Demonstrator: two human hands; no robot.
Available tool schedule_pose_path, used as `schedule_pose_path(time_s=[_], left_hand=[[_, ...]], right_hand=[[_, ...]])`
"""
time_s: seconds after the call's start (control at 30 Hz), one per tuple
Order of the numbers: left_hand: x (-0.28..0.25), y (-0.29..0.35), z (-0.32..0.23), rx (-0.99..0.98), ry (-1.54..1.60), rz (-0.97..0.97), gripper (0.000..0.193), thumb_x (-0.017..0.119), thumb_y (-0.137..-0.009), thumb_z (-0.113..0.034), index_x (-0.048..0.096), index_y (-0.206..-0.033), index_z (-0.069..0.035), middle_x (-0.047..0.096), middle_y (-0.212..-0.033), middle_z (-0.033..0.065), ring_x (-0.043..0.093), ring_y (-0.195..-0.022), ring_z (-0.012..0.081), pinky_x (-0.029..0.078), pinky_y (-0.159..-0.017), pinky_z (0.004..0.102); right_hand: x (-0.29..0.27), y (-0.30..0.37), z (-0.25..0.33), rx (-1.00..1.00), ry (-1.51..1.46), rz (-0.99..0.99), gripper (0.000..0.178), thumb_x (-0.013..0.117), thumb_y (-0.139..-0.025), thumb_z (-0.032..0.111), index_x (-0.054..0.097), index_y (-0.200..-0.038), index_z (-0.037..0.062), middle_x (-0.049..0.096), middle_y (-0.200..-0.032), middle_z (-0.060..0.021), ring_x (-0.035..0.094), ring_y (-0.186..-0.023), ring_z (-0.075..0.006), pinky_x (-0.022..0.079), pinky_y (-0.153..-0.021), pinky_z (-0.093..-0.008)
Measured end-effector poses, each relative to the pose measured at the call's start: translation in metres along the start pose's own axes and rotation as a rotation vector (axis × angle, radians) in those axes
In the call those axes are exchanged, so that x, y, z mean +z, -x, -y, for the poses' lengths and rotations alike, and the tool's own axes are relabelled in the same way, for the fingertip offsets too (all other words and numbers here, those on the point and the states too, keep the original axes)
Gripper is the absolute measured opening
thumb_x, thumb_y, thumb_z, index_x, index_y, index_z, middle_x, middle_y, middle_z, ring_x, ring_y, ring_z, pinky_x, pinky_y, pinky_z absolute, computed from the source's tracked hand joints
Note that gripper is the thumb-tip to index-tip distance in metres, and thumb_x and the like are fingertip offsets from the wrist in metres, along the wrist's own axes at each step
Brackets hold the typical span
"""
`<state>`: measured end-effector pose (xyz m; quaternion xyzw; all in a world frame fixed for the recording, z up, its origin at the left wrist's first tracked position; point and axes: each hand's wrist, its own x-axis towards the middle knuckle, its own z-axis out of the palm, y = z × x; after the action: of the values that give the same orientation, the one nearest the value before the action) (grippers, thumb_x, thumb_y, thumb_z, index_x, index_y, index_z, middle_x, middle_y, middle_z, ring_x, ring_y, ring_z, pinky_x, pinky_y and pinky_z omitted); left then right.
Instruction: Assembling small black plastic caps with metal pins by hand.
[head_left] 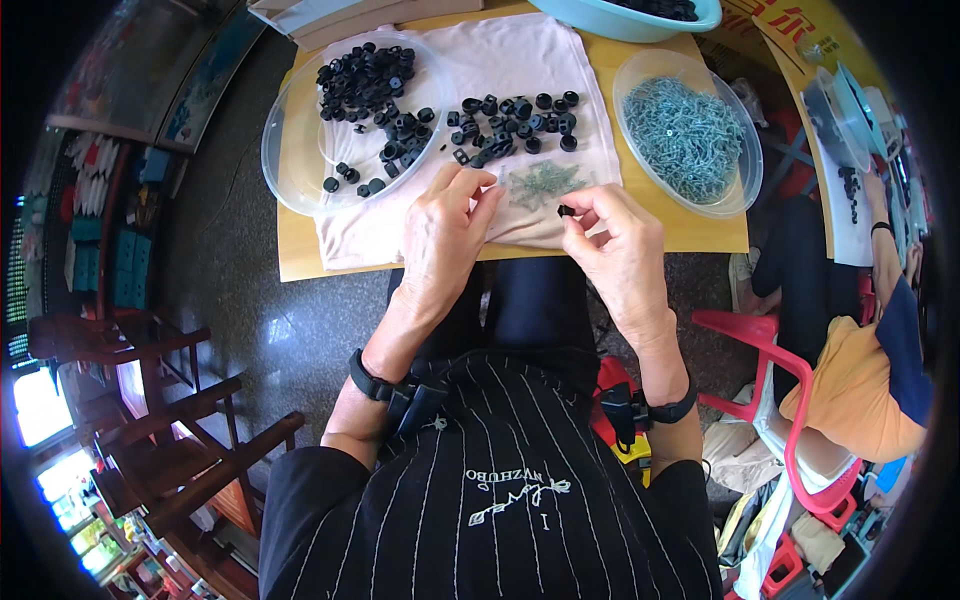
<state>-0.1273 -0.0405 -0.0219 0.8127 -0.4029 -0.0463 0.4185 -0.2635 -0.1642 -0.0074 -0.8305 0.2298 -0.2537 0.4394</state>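
My right hand (622,245) pinches a small black plastic part (566,210) between thumb and forefinger, above the near edge of a pale pink cloth (375,240). To its left is my left hand (445,225), its thumb and fingertips drawn together; whatever they may hold is too small to make out. Between and just beyond the hands lies a small heap of thin silvery screws (545,182). Farther back, loose black plastic parts (515,122) are scattered on the cloth. More black parts (365,80) fill the far side of a shallow clear tray (285,165) on the left.
A round clear tub (752,185) full of screws stands on the right of the wooden table (700,238). A light-blue basin (640,28) is at the back, beside a cardboard box (350,20). At right, another person (870,370) sits near a pink plastic stool (770,345). Wooden chairs (190,400) stand left.
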Motion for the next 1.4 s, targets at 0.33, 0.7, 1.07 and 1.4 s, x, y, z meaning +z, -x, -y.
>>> schedule_pose_path(time_s=[0.33,0.7,1.07,1.4], left_hand=[[0.008,-0.005,0.003,-0.061,-0.026,0.002,0.007,0.066,-0.083,-0.007,0.065,-0.086,-0.001,0.058,-0.075,0.0081,0.056,-0.06,0.0147,0.045,-0.056,0.0269],[0.003,0.006,-0.01,-0.172,0.693,0.03,0.007,0.064,-0.086,-0.004,0.062,-0.091,0.0,0.063,-0.087,0.0032,0.06,-0.07,0.01,0.049,-0.062,0.0239],[-0.005,0.018,-0.024,-0.326,1.206,0.076,0.017,0.066,-0.087,-0.003,0.063,-0.103,0.003,0.067,-0.09,0.0095,0.065,-0.076,0.0141,0.054,-0.066,0.0245],[0.002,0.029,-0.025,-0.31,1.229,-0.006,0.015,0.067,-0.086,-0.003,0.064,-0.099,0.003,0.067,-0.087,0.0097,0.065,-0.074,0.0137,0.053,-0.064,0.024]], right_hand=[[0.004,0.001,-0.013,-0.079,0.201,0.03,0.015,0.066,-0.073,-0.003,0.059,-0.086,0.0019,0.06,-0.081,-0.0109,0.063,-0.067,-0.0254,0.05,-0.06,-0.0337],[0.0,0.005,-0.008,0.371,-0.865,0.141,0.019,0.064,-0.089,0.007,0.065,-0.105,-0.0013,0.065,-0.089,-0.0028,0.061,-0.075,-0.0066,0.05,-0.061,-0.0196],[0.002,0.01,-0.004,0.514,-1.174,0.181,0.023,0.065,-0.089,0.01,0.063,-0.11,0.001,0.067,-0.094,-0.0046,0.062,-0.08,-0.0076,0.05,-0.06,-0.0189],[0.006,0.015,-0.001,0.509,-1.231,0.23,0.023,0.065,-0.089,0.012,0.063,-0.11,0.0018,0.068,-0.093,-0.0053,0.062,-0.08,-0.0075,0.05,-0.06,-0.0184]])
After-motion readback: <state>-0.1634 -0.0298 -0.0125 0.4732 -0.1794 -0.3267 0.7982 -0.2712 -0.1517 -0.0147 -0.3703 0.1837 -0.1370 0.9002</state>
